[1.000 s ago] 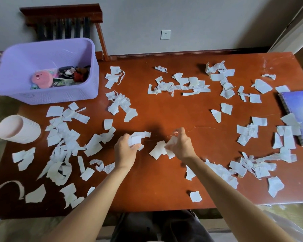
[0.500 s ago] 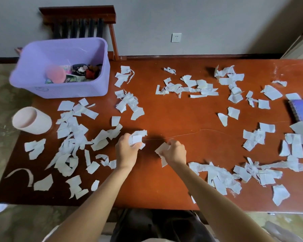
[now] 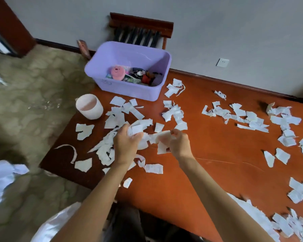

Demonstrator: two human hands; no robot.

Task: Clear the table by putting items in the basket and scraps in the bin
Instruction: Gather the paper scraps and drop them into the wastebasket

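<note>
White paper scraps lie scattered all over the red-brown table. My left hand grips a bunch of scraps above the table's left part. Close beside it, my right hand holds several more scraps. The purple basket stands at the table's far left corner with a pink toy and other small items inside. A white round bin sits at the table's left edge, in front of the basket.
A wooden chair stands behind the basket against the wall. Left of the table is patterned floor. More scrap piles lie at the near right and far right of the table.
The view has swung left and tilted. Both hands moved left over the scraps near the bin, each holding its paper, and now sit closer together.
</note>
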